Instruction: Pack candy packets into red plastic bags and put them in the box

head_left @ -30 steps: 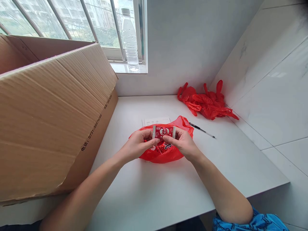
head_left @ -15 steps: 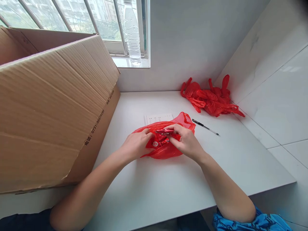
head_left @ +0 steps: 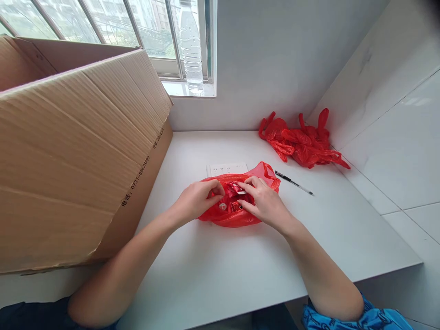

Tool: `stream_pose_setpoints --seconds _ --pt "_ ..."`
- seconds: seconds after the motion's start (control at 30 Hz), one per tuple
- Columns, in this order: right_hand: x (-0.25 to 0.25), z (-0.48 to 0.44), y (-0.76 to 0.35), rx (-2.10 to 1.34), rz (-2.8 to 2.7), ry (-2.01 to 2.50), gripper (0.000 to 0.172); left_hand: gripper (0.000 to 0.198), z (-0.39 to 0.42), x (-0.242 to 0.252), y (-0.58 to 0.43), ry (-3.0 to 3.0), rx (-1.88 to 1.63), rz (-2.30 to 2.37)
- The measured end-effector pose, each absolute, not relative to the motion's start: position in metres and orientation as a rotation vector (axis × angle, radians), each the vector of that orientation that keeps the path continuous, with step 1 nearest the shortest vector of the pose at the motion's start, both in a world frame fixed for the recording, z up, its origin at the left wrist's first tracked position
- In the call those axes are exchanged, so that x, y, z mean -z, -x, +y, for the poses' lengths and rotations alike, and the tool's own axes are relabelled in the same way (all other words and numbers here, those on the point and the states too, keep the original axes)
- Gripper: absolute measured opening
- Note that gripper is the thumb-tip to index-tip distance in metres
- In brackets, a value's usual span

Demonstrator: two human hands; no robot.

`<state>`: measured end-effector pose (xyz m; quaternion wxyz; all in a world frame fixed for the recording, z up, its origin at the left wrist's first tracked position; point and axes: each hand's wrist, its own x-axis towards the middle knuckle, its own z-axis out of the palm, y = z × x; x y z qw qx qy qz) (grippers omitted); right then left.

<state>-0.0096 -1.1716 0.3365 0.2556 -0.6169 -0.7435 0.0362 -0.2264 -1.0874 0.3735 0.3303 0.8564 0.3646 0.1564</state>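
Observation:
A red plastic bag lies open on the white table, with small shiny red packets inside. My left hand is over the bag's left side, its fingers curled and thumb and fingertips drawn close together; whatever is between them is too small to make out. Over the right side of the opening, my right hand has its thumb and fingers apart. Its fingertips rest at a red packet near the top of the contents. Part of the bag is hidden under both hands.
A large cardboard box stands at the left. Behind the bag is a white card or strip with small marks. A black pen and crumpled red bags lie to the right. A clear bottle stands on the windowsill.
My right hand's fingers have spread from the red packet they gripped, which now sits lower in the bag. My left hand has come off the bag's left edge and its fingers have curled together.

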Motion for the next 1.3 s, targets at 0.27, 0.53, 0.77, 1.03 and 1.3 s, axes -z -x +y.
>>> stream_pose_setpoints --seconds 0.27,0.53,0.77,1.03,1.3 --pt "-0.359 -1.179 0.021 -0.471 -1.649 1.400 0.032 0.031 -1.088 -0.391 0.227 -1.852 -0.733 0.857" --pt "-0.358 -1.182 0.031 -0.719 -1.459 1.247 0.015 0.037 -1.101 -0.396 0.220 -1.700 -0.788 0.805" --pt "-0.355 -1.181 0.027 -0.075 -1.623 1.302 0.018 0.045 -1.103 -0.387 0.218 -1.671 -0.613 0.699" --pt "-0.361 -1.181 0.026 -0.846 -1.243 1.180 0.030 0.045 -1.101 -0.384 0.220 -1.673 -0.635 0.685" --pt "-0.360 -1.180 0.027 -0.934 -1.356 1.194 0.022 0.037 -1.108 -0.391 0.219 -1.792 -0.521 0.707"
